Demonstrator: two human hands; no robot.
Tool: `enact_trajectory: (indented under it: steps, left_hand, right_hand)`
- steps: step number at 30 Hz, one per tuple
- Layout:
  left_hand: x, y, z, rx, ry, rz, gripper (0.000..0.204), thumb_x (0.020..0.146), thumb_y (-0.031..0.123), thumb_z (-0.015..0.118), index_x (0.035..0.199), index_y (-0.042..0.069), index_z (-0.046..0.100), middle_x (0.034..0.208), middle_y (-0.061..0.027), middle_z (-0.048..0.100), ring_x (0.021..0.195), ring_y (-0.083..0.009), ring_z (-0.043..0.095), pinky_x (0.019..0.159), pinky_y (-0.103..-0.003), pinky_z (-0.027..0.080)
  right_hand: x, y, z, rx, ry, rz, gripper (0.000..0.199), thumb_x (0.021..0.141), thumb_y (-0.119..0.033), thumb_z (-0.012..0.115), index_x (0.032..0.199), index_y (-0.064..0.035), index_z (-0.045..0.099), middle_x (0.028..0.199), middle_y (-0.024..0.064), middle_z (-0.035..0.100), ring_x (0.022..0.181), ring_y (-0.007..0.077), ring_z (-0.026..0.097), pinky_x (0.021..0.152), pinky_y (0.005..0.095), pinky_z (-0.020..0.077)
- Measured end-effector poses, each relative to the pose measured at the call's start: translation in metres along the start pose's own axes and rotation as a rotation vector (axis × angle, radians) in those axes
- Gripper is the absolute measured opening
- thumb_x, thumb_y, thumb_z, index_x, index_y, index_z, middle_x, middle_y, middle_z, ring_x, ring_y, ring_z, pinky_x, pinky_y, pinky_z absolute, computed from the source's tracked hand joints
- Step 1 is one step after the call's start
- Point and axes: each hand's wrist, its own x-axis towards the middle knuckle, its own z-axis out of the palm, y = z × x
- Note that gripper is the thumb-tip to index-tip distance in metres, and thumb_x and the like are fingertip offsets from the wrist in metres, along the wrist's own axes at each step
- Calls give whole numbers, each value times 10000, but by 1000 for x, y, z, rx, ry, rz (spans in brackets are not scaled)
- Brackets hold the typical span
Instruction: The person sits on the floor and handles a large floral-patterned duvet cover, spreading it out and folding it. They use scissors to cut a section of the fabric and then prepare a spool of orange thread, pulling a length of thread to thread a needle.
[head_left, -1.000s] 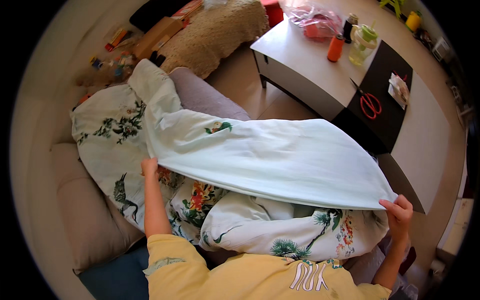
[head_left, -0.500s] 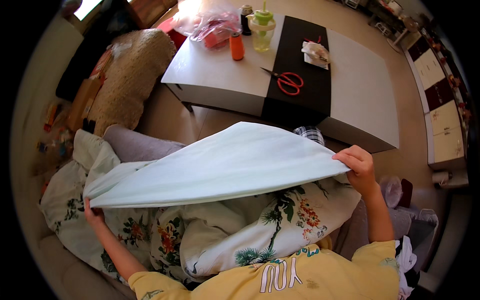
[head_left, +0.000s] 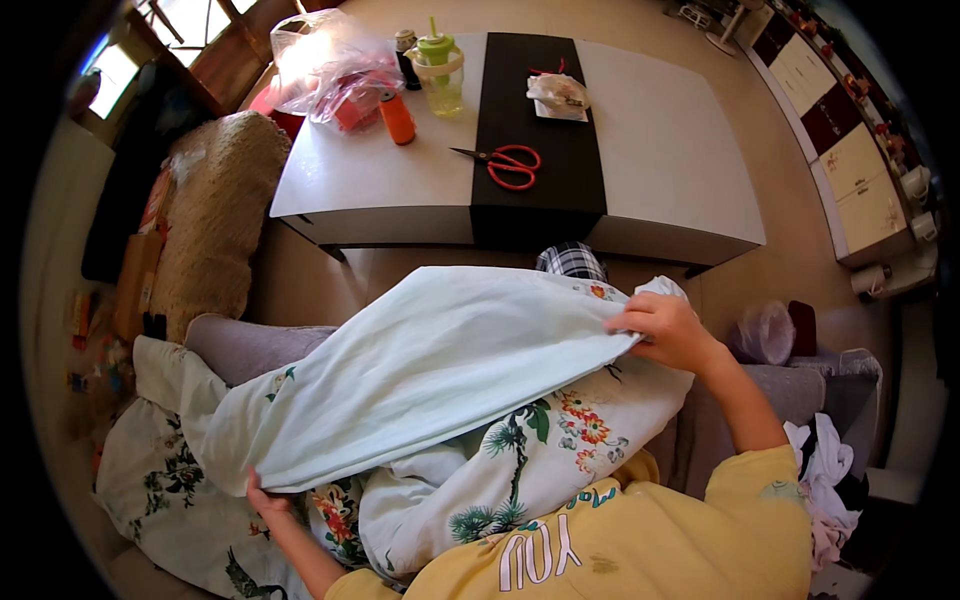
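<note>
A pale mint and white quilt cover (head_left: 430, 350) with printed flowers, pine twigs and a bird lies across my lap. Its plain side faces up between my hands, and one long edge runs slantwise from one hand to the other. My right hand (head_left: 665, 330) pinches that edge at the upper right, where the fabric bunches up. At the lower left, my left hand (head_left: 268, 500) grips the other end of the edge, its fingertips partly covered by cloth. Printed folds of the cover are heaped below the edge, against my yellow shirt.
Ahead stands a low white and black table (head_left: 670, 130). On it are red-handled scissors (head_left: 513, 167), an orange can (head_left: 397, 118), a green-lidded cup (head_left: 440, 75) and plastic bags (head_left: 335, 75). The grey sofa (head_left: 765, 400) lies at the right, with crumpled clothes (head_left: 825, 470) beside it.
My hands have come closer together, and the left one has dropped toward me. The stretched cloth has slackened, and some print shows at its far edge. My view has also shifted.
</note>
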Motion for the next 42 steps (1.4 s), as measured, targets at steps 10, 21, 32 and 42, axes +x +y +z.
enact_trajectory:
  steps: [10,21,32,42]
  left_hand:
    - [63,37,47,118,-48,203,374,849,264,573,1127,14,551,1131,-109,576,999,-272,553,909,-413,422]
    - [104,39,-5,368,261,146,466,792,282,664,1128,-13,534,1092,-131,580,994,-289,545,852,-426,443]
    - [-84,7,157,681,186,1146,328,864,105,552,1152,-48,522,1008,-120,604,921,-200,578,870,-292,430]
    - [-238,-171,377,1387,-1331,964,376,693,68,709,1044,20,583,907,-109,600,833,-273,580,729,-304,462]
  right_hand:
    - [8,13,-10,-272,172,73,386,585,2,628,945,-137,634,729,35,515,662,229,548,563,329,455]
    - [-24,17,58,-162,284,17,346,598,23,595,918,-109,587,759,35,485,728,232,501,642,322,426]
    - [-2,1,33,194,187,-101,168,701,-67,684,828,-78,574,851,54,543,842,251,520,750,346,422]
    - [-3,-11,36,344,360,-90,161,692,-3,669,799,-35,552,761,84,558,691,268,542,597,335,452]
